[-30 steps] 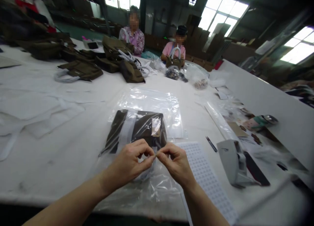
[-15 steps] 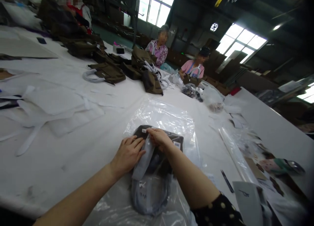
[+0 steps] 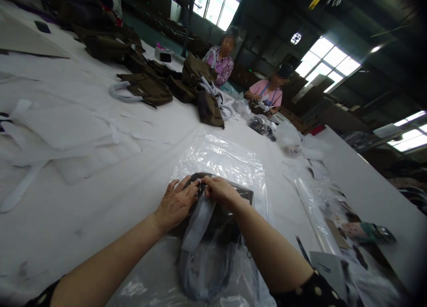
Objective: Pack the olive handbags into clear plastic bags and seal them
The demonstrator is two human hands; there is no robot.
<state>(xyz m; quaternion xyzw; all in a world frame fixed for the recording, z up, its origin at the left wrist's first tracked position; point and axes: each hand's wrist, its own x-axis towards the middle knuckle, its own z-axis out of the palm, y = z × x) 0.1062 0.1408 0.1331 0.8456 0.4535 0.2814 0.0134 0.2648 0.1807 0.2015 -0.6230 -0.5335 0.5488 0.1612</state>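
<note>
A dark handbag (image 3: 216,224) lies in front of me inside a clear plastic bag (image 3: 220,153). Its looped handle, wrapped in a pale covering (image 3: 200,222), points toward me. My left hand (image 3: 176,204) rests on the handbag's left side through the plastic, fingers stretched out. Close beside those fingertips, my right hand (image 3: 222,192) is curled at the handbag's far edge, with a small white bit between the two hands. What the right fingers pinch is hidden. The right forearm covers part of the handbag.
Brown handbags (image 3: 147,89) with wrapped handles lie across the table. White sheets (image 3: 63,124) spread at left. At right are a plastic roll (image 3: 312,213), tweezers (image 3: 302,249), a white card (image 3: 328,271) and a bottle (image 3: 368,232). Two people sit opposite; a third is partly visible at the upper left.
My left hand has shifted slightly farther up the handbag, closer to my right fingertips. The right hand has lowered toward the handbag's far edge. The view has tilted slightly.
</note>
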